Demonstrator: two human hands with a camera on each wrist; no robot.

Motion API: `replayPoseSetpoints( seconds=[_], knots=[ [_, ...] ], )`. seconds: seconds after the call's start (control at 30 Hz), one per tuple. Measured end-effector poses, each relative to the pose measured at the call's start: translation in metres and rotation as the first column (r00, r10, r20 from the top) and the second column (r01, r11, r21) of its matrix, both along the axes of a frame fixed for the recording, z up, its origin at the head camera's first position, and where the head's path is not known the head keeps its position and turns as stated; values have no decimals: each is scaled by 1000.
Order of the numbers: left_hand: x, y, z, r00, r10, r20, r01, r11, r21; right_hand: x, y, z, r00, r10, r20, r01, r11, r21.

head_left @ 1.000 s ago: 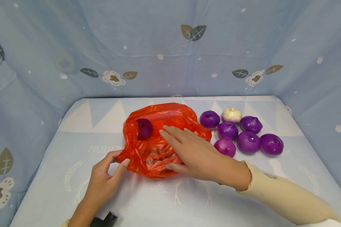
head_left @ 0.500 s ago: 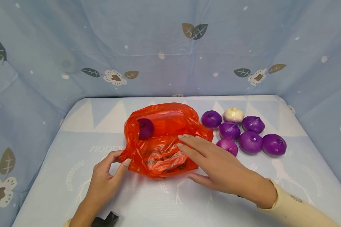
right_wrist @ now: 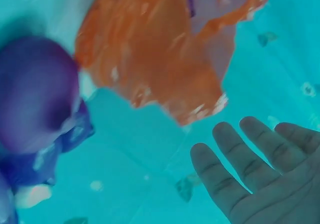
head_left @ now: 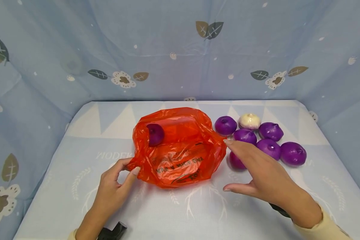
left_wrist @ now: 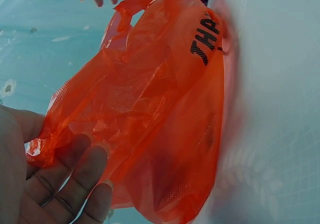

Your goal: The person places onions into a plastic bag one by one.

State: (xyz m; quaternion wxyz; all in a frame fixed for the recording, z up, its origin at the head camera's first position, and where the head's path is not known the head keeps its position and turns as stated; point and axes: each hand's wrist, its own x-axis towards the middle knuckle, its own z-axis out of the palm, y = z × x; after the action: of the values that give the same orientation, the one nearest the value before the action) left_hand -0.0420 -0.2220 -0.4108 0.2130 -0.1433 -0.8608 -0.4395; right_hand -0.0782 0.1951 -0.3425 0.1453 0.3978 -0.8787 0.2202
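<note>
Crinkly orange plastic bag [head_left: 177,150] lies open, one round purple onion [head_left: 154,134] inside. Left hand [head_left: 112,188] pinches its left edge. Right hand [head_left: 265,176], fingers spread and holding nothing, hovers right of the bag, over smooth purple onions [head_left: 270,141].

Crumpled orange plastic bag [head_left: 180,146] at table centre, 1 purple onion [head_left: 155,134] inside; 7 loose round onions [head_left: 264,140] clustered to its right.
</note>
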Motion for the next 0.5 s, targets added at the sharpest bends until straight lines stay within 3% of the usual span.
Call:
replayPoseSetpoints(
  seconds=[0.3, 0.5],
  knots=[
    [0, -1, 1, 1000, 11, 3, -11, 1000, -9, -5, 21, -12, 990, -117, 75, 113, 992, 60],
    [0, -1, 2, 1000, 12, 11, -12, 1000, -7, -8, 31, -18, 955, -251, 157, 233, 964, 124]
  ],
)
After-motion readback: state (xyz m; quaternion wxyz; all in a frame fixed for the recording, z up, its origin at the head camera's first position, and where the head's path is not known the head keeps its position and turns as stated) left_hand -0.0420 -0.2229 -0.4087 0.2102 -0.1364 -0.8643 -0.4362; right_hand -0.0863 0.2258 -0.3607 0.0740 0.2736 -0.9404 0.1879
